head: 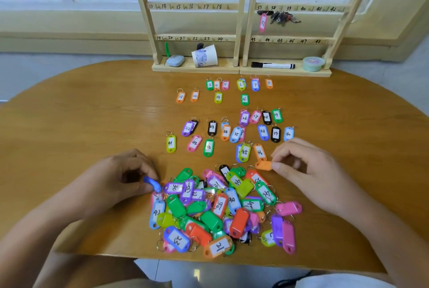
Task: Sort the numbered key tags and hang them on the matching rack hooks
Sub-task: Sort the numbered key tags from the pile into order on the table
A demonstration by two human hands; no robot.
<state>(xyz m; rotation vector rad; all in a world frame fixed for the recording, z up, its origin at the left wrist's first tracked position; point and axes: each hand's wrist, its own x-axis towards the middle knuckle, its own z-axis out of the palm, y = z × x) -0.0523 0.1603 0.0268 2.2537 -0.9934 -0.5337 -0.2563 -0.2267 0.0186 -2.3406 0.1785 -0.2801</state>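
A heap of coloured numbered key tags (pixel 222 208) lies at the near middle of the wooden table (pixel 92 113). Beyond it, sorted tags (pixel 232 111) lie face up in rows by number. My left hand (pixel 125 176) pinches a blue tag (pixel 152 183) at the heap's left edge. My right hand (pixel 301 167) pinches an orange tag (pixel 263 165) face down at the heap's upper right. The wooden rack (pixel 241 20) with numbered hooks stands at the table's far edge; a pink tag 37 (pixel 262 23) hangs on it beside a bunch of keys (pixel 283 18).
On the rack's base sit a tipped paper cup (pixel 205 55), a pale blue case (pixel 175 60), a black marker (pixel 272 65) and a green tub (pixel 313 63). A window runs behind the rack. The table's rounded edge is close to my body.
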